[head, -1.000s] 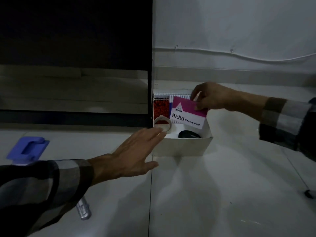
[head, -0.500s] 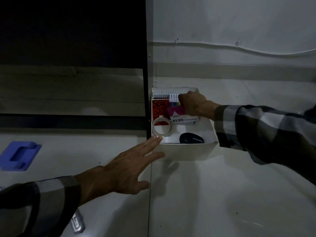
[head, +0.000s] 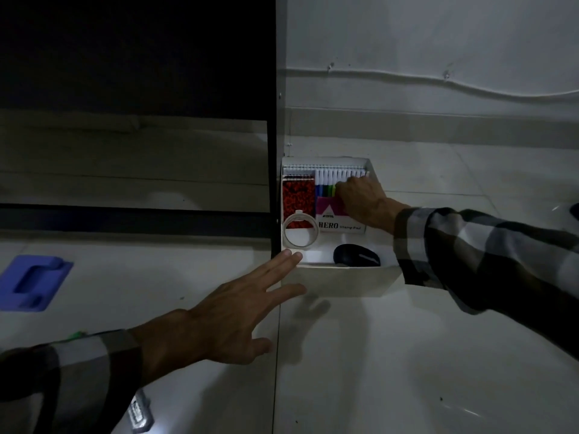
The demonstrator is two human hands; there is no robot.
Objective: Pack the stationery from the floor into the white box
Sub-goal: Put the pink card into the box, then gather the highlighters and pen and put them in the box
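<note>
On pale floor tiles against the wall, left hand fingers spread wide; right hand's grip unclear.

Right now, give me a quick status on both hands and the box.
Right hand inside white box, pressing on stamp pad. Left hand open, fingertips at box's near corner. Blue item left on floor; nothing in the way.

my sleeves are a dark and pale grey check, and the white box at 12 o'clock holds a pink and white stamp pad carton with black lettering. at its 9 o'clock sits a red notebook with a dark speckled pattern, and at 12 o'clock white-capped markers in blue, green and yellow. a black oval thing lies at 6 o'clock in the box, and a blue plastic piece lies on the pale floor at my 9 o'clock.
</note>
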